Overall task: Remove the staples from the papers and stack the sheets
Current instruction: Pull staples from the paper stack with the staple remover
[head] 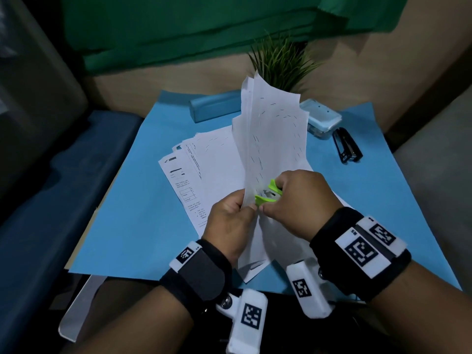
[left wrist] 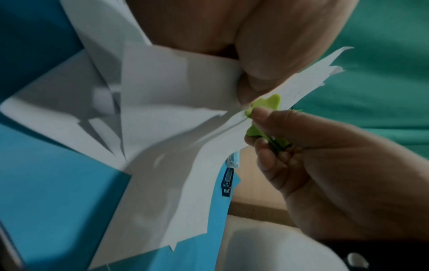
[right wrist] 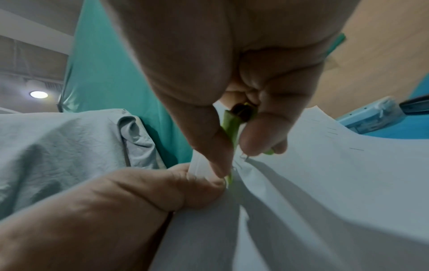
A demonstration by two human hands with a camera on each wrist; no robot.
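A stapled bundle of white sheets [head: 270, 139] stands upright above the blue mat, fanned at the top. My left hand [head: 229, 215] pinches its lower edge between thumb and fingers [right wrist: 204, 181]. My right hand [head: 298, 200] grips a lime-green staple remover [head: 268, 194] by thumb and forefinger, its jaws pressed against the bundle right beside my left thumb. In the left wrist view the green remover [left wrist: 264, 106] clamps the paper edge. In the right wrist view a bent staple [right wrist: 243, 157] shows at the paper below my right fingertips. Loose printed sheets [head: 201, 175] lie flat behind.
A blue mat [head: 132, 200] covers the table. At its back lie a blue case [head: 214, 108] and a light-blue box [head: 321, 118]; a black stapler [head: 347, 145] lies at the right. A potted plant [head: 283, 62] stands behind the papers.
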